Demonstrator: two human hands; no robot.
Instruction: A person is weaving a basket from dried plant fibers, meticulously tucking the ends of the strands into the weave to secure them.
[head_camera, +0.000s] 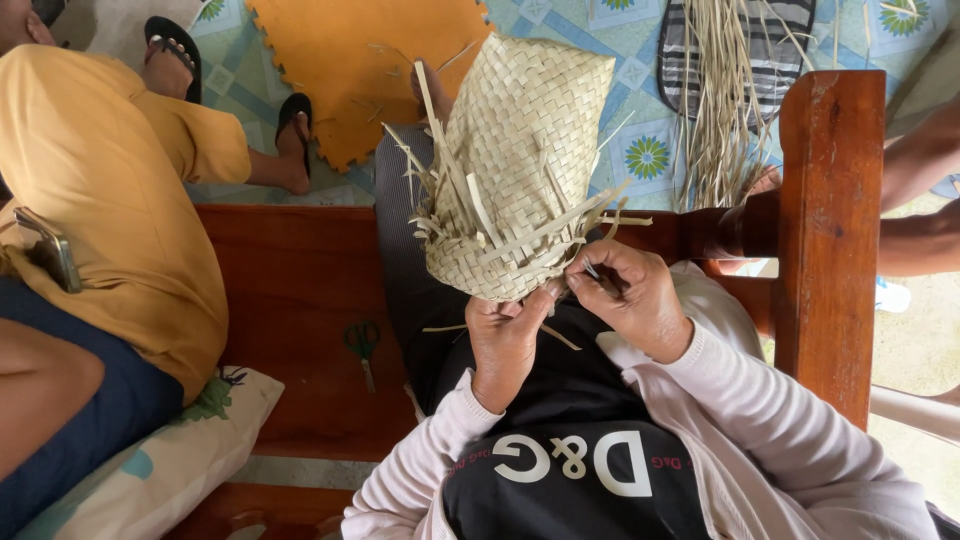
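A half-woven palm-leaf basket (515, 165) lies centre frame, propped on the lap so its loose strips face the weaver. The left hand (505, 340) clasps the rim from below, steadying it; the right hand (625, 295) pinches a single strip (560, 225) — ready to tuck. Green scissors (362, 345) rest lower left on the wooden bench (290, 290).

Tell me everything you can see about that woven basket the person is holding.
The woven basket is pale straw-coloured, plaited from flat leaf strips in a checked pattern. It rests on the person's lap, its closed end pointing away. The near rim is unfinished: loose strip ends stick out all around it. The left hand grips the rim from below, and the right hand pinches a strip at the edge.
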